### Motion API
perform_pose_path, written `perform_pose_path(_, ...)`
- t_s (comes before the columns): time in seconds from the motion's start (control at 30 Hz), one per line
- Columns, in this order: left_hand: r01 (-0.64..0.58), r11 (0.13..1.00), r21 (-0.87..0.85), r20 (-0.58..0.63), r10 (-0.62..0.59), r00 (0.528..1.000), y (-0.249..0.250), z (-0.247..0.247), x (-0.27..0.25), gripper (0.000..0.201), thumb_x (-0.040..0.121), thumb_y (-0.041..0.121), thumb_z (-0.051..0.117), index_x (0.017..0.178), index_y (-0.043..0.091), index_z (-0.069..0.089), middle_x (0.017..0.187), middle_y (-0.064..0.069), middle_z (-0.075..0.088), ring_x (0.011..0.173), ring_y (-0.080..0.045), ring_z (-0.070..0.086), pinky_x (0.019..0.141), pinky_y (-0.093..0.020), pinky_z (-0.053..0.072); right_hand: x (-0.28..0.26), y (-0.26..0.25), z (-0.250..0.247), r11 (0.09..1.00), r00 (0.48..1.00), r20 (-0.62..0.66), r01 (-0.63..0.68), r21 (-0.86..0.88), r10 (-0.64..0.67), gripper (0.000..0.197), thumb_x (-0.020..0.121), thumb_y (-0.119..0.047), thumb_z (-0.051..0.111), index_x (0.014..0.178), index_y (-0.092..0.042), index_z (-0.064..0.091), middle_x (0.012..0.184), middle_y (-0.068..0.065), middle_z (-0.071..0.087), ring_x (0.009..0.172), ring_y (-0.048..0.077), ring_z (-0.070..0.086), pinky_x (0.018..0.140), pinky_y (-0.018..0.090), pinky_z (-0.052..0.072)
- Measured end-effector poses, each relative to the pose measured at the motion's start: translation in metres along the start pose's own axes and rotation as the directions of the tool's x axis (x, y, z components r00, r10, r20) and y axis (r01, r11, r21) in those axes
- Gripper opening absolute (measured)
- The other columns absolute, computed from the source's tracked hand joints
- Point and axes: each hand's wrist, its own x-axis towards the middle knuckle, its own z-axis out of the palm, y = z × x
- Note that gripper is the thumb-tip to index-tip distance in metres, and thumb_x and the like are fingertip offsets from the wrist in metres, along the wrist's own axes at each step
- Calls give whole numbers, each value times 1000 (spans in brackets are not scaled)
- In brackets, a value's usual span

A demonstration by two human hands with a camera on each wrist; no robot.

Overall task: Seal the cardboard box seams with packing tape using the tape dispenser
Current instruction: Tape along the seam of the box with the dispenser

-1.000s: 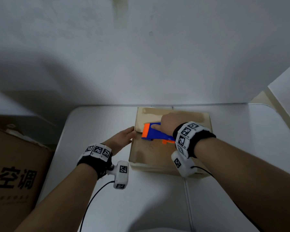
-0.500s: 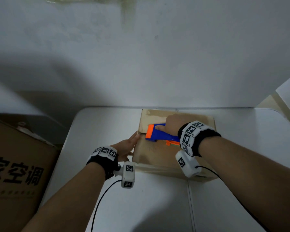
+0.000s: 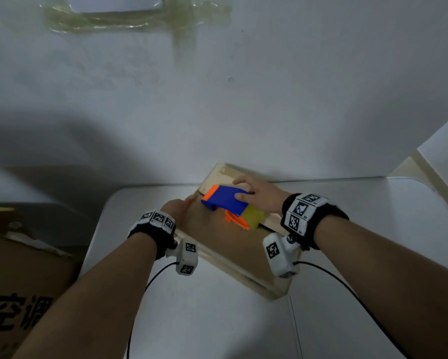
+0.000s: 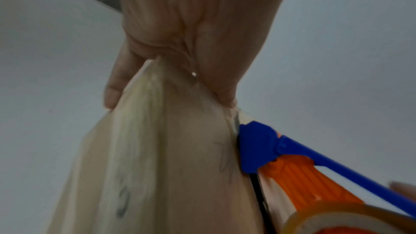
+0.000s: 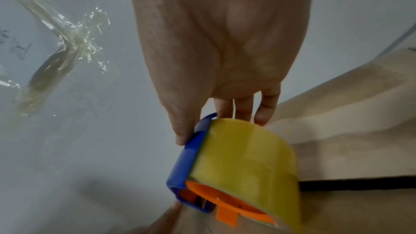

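The brown cardboard box (image 3: pixel 233 244) sits skewed on the white counter (image 3: pixel 217 320); left hand (image 3: pixel 177 208) grips its corner, right hand (image 3: pixel 261 196) clasps the blue-orange tape dispenser (image 3: pixel 229 206) atop. Tape may wrinkle, seemingly off-seam.

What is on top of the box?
The tape dispenser sits on the box, held by the right hand. The left hand holds its edge. Inside is hidden.

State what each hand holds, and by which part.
Right hand grips the tape dispenser by its blue body, ahead of the roll. Left hand grips the cardboard box at its left top edge.
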Motion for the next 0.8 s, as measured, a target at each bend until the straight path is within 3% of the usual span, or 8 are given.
perform_pose_path(0.1,39,983,-179,-214,-77,974,-9,-7,16,67,87,59,49,139,17,46,141,-14,49,127,-31,49,107,-38,39,4,-1,2,997,999,-34,15,70,-13,38,89,-47,53,127,-42,50,126,-2,61,110,15,60,97,42,48)
perform_pose_path(0.23,-19,889,-457,-337,-153,929,-24,12,6,68,88,54,54,141,13,41,148,-12,40,134,-28,40,113,-42,33,4,0,5,991,999,-44,-24,133,30,49,76,-64,50,122,-47,49,120,-4,64,105,16,63,95,44,50)
perform_pose_path(0.33,62,725,-686,-143,-219,965,-34,29,-17,74,85,58,56,144,21,32,136,-1,41,123,-32,49,92,-47,52,2,3,7,996,995,-77,-66,63,70,49,87,-56,47,130,-34,49,121,-6,62,107,16,61,96,40,48)
perform_pose_path(0.4,162,539,-827,82,-170,982,-38,37,-31,67,85,52,61,138,19,36,129,-5,45,105,-34,64,78,-43,59,-1,2,9,1000,995,-101,-18,-6,17,50,86,-57,39,128,-34,53,119,-6,65,107,17,62,94,41,49)
perform_pose_path(0.47,191,466,-864,157,-110,981,-36,42,-46,59,86,44,65,129,12,42,123,-12,47,91,-32,71,73,-38,61,-8,5,8,1000,992,-126,6,6,-6,46,90,-53,36,126,-32,56,118,-5,66,107,18,62,95,40,48)
perform_pose_path(0.63,291,473,-831,278,-99,955,-28,57,-58,66,81,41,72,129,4,47,126,-21,48,103,-32,66,75,-36,61,-29,45,-1,954,916,-283,-300,-18,283,47,93,-47,42,135,-25,48,139,5,51,126,28,48,106,44,38)
perform_pose_path(0.73,303,505,-808,325,-46,945,-15,65,-70,45,90,35,62,120,3,53,115,-24,61,94,-33,68,77,-39,61,-43,80,3,862,843,-278,-499,-85,460,55,91,-39,45,142,-19,38,147,11,36,136,33,33,113,43,25)
perform_pose_path(0.8,269,482,-834,281,-49,958,-7,67,-75,30,96,28,55,105,0,52,102,-29,62,84,-35,66,67,-36,62,-56,90,8,860,828,-258,-510,25,498,59,90,-30,50,144,-13,33,146,13,34,133,35,34,111,41,30)
